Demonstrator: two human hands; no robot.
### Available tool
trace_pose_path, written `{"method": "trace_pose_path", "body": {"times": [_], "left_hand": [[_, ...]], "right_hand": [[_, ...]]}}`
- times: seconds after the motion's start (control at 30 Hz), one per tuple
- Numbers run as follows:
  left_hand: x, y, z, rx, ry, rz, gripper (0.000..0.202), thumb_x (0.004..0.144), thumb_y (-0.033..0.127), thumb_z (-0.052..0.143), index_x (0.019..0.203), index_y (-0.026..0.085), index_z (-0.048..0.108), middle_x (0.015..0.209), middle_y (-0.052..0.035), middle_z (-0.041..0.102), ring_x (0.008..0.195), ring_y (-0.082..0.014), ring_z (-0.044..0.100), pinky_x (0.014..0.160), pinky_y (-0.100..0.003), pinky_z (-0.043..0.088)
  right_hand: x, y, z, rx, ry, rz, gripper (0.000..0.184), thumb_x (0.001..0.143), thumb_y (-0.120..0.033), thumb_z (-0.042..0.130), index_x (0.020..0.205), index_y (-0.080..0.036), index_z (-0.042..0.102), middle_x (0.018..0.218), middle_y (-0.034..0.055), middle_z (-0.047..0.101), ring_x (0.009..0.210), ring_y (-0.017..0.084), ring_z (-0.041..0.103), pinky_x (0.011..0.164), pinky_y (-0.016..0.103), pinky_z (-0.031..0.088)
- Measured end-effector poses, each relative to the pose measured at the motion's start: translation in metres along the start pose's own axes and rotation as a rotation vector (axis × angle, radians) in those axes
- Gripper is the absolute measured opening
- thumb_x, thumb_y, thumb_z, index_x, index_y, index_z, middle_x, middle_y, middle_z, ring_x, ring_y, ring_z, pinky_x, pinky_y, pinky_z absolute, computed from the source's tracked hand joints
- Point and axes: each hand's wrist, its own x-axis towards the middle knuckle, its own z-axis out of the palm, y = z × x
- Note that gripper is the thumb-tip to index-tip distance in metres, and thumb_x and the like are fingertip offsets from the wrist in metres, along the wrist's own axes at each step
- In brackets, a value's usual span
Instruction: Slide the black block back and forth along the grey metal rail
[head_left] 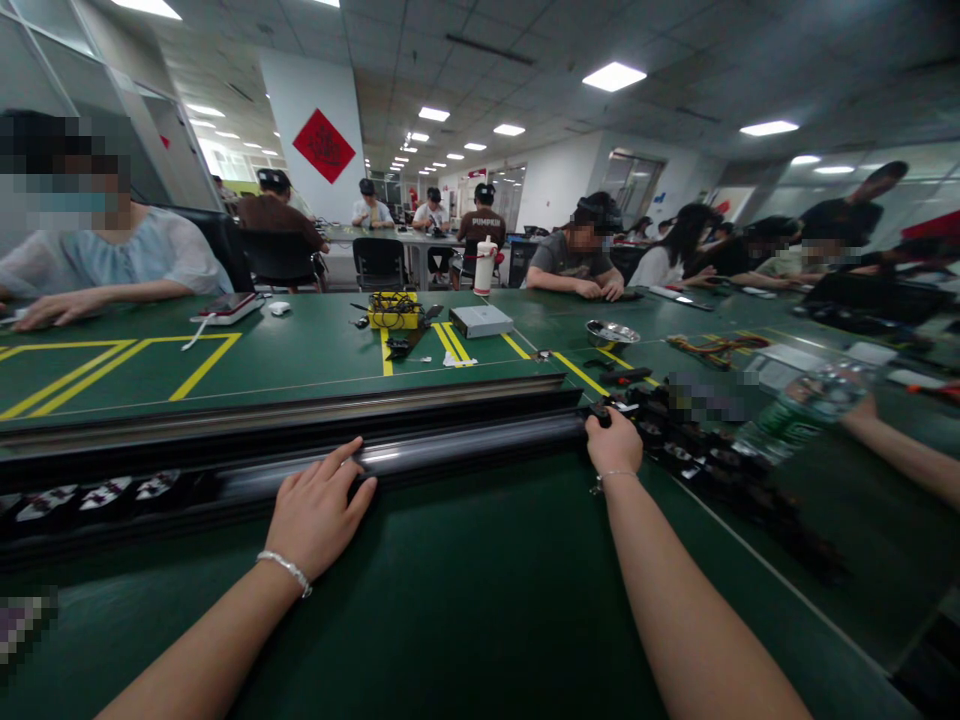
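A long dark conveyor channel with a shiny metal roller [450, 452] runs across the green table [480, 600] in front of me. My left hand [319, 508] lies flat on the table, fingers stretched out and resting against the roller's near edge. My right hand [613, 440] is closed around a small black part [600, 410] at the roller's right end. Several more small black parts [675, 440] lie in the channel to the right of that hand. Both wrists wear thin bracelets.
Across the table stand a yellow box with cables [394, 310], a grey flat box [481, 320], a metal bowl [612, 333] and a white bottle [484, 266]. A person's arm [900, 450] holding a water bottle [806, 405] reaches in at right. People sit around the tables.
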Motion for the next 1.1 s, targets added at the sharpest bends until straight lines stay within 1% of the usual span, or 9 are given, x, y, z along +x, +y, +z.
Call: {"method": "trace_pose_path", "body": {"times": [0.3,0.57,0.8,1.0,1.1], "left_hand": [[-0.0001,-0.0005,0.0010,0.005,0.009,-0.001,0.036,0.083,0.044,0.031,0.083,0.023,0.060,0.134,-0.0009,0.044,0.100,-0.0229,0.055,0.080,-0.040,0.039],[0.0005,-0.0010,0.0006,0.001,0.004,-0.003,0.035,0.083,0.045,0.032,0.082,0.023,0.059,0.135,-0.0003,0.043,0.101,-0.0226,0.055,0.080,-0.040,0.039],[-0.0003,-0.0011,0.0013,0.005,0.010,0.005,0.036,0.083,0.045,0.030,0.083,0.023,0.058,0.135,-0.0004,0.043,0.100,-0.0222,0.055,0.080,-0.040,0.039],[-0.0001,0.0003,0.0001,-0.008,0.013,0.002,0.034,0.082,0.043,0.033,0.081,0.022,0.060,0.134,-0.0018,0.044,0.099,-0.0221,0.055,0.080,-0.040,0.039],[-0.0001,0.0007,-0.0003,-0.019,0.017,-0.003,0.034,0.082,0.043,0.034,0.082,0.022,0.060,0.134,-0.0019,0.045,0.099,-0.0218,0.055,0.082,-0.040,0.039]], "right_hand": [[-0.0011,-0.0001,-0.0015,0.003,0.007,0.019,0.040,0.075,-0.032,0.045,0.109,-0.014,0.059,0.100,0.0113,0.061,0.090,0.023,0.055,0.076,0.030,0.041],[-0.0009,-0.0005,-0.0019,0.000,0.004,0.018,0.040,0.076,-0.032,0.044,0.109,-0.014,0.059,0.101,0.0116,0.060,0.091,0.023,0.055,0.078,0.030,0.041],[-0.0019,-0.0015,-0.0034,-0.002,0.000,0.022,0.039,0.077,-0.032,0.043,0.109,-0.015,0.059,0.102,0.0112,0.059,0.091,0.023,0.055,0.076,0.031,0.042],[0.0005,0.0006,-0.0021,-0.003,0.010,0.013,0.039,0.076,-0.031,0.044,0.108,-0.014,0.059,0.100,0.0120,0.060,0.092,0.023,0.055,0.078,0.031,0.041],[0.0016,0.0024,-0.0014,-0.005,0.017,0.017,0.040,0.076,-0.030,0.044,0.109,-0.013,0.058,0.103,0.0127,0.059,0.094,0.024,0.054,0.080,0.032,0.041]]}}
